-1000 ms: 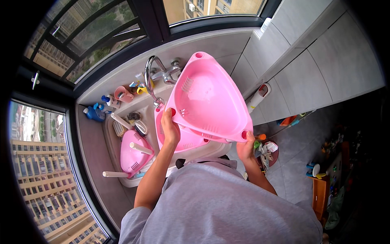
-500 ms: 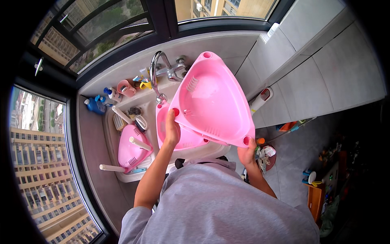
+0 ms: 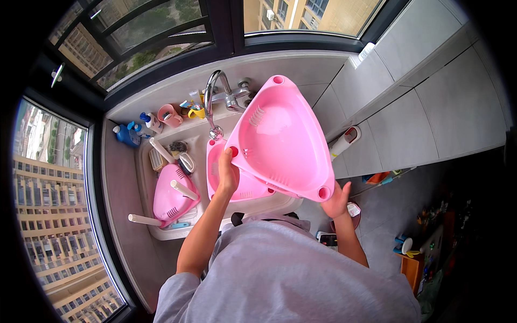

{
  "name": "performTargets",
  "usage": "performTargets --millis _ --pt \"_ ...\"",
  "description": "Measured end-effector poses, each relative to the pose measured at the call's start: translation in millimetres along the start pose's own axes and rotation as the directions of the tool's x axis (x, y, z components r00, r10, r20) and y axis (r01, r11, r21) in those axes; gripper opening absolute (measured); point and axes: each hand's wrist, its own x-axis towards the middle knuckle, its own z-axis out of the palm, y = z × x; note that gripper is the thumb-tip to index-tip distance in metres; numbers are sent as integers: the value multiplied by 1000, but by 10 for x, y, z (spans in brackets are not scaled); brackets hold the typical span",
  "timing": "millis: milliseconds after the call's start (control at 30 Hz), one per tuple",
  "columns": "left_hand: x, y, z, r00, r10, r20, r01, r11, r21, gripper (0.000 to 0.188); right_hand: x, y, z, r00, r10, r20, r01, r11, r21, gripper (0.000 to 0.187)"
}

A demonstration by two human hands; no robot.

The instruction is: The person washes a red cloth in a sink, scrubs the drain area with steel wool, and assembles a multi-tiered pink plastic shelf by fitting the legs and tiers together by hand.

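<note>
A pink triangular shelf tray (image 3: pixel 285 134) is raised over the sink, tilted, with a round hole at each corner. My left hand (image 3: pixel 228 175) grips its left corner, thumb on top beside the hole and fingers partly hidden below. Against the lower right corner rests my right hand (image 3: pixel 337 200), its thumb spread away from the other fingers, not wrapped round the rim. A second pink tray (image 3: pixel 212 169) sits in the sink beneath, partly covered. To the left lies another pink tray (image 3: pixel 171 191) with white tubes (image 3: pixel 184 189) sticking out of it.
A chrome faucet (image 3: pixel 215 94) arches over the white sink (image 3: pixel 207 207). Along the back ledge stand blue bottles (image 3: pixel 126 135), a pink cup (image 3: pixel 169 116) and a yellow cup (image 3: pixel 197 112). A brush (image 3: pixel 187 162) lies beside the tubes. Grey tiled wall (image 3: pixel 401 116) rises at right.
My right hand has loosened from the lower right corner, its thumb lifting off and spreading outward. The raised tray has shifted slightly in view. My left hand keeps its grip.
</note>
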Motion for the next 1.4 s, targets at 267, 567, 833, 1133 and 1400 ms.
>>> performTargets --millis 267,567,833,1133,1400 --pt "35 112 196 998 -12 54 14 999 -42 55 1969 -660 459 998 -61 -31 23 727 -686 62" --pt "412 469 301 987 -140 73 150 977 -153 41 2845 -731 138 947 302 114 -241 896 -372 61" --pt "1117 978 717 908 -296 298 287 955 73 51 2321 -999 106 957 250 145 -196 930 -310 45" --pt "1046 760 559 842 -496 211 403 839 365 76 1343 -481 -321 967 -16 -252 -60 955 -289 40" --pt "-539 889 -247 849 -431 306 351 893 283 77 999 -432 -405 935 45 -353 -88 990 -106 42"
